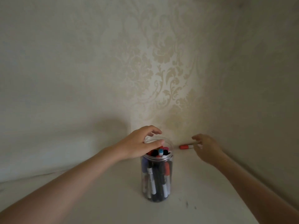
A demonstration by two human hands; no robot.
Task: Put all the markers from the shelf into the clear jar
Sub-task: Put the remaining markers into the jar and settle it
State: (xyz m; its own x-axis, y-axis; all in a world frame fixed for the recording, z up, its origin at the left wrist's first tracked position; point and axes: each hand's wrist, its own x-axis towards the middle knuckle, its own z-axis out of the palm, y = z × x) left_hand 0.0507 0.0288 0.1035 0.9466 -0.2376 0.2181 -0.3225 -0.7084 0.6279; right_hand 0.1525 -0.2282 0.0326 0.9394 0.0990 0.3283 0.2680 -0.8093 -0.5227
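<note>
A clear jar stands upright on the white shelf, packed with several markers, caps up. My left hand rests on the jar's rim at its left side, thumb and fingers curled over the opening. To the right of the jar, a marker with a red cap lies near the back wall. My right hand is at the marker's white body, fingers closing around it; the grip is blurred and the marker's far end is hidden by the fingers.
Patterned beige wallpaper covers the back wall right behind the jar and marker. A side wall closes the shelf on the right. A few dark specks mark the shelf in front of the jar.
</note>
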